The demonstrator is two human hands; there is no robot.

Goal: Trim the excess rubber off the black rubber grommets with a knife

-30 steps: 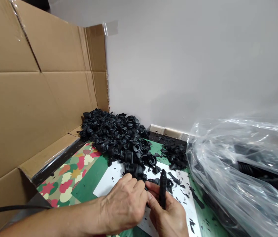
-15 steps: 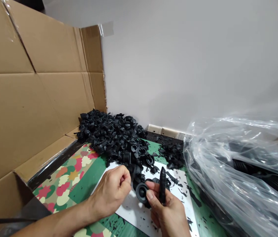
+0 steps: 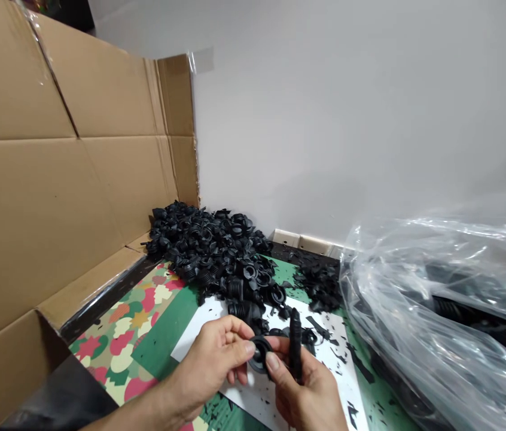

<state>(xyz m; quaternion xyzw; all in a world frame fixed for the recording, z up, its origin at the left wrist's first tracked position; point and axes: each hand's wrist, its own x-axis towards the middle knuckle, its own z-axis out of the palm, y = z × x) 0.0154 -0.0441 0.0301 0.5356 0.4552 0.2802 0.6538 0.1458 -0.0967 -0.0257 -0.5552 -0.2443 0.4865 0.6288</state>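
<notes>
Between both hands, a round black rubber part (image 3: 259,354) with a raised rim and a dark centre is held above a white sheet (image 3: 192,329). My left hand (image 3: 217,362) pinches its left edge between thumb and fingers. On the other side, the thumb and index finger of my right hand (image 3: 304,386) grip the same part. A slim, dark ribbed tool handle (image 3: 295,341) also stands upright among my right fingers; its working end cannot be made out. Just beyond my hands lie a ribbed black rubber piece (image 3: 244,310) and trimmed scraps.
A large heap of black rubber parts (image 3: 212,245) sits against a cardboard wall (image 3: 33,197). Behind the sheet is a smaller pile of scraps (image 3: 320,284). At right, a clear plastic bag (image 3: 414,359) holds ribbed black pieces. A patterned sheet (image 3: 118,341) covers the left side.
My left hand has moved right from a closed fist and taken hold of the rubber part's left edge. My right hand keeps its grip on part and tool. The view has shifted slightly.
</notes>
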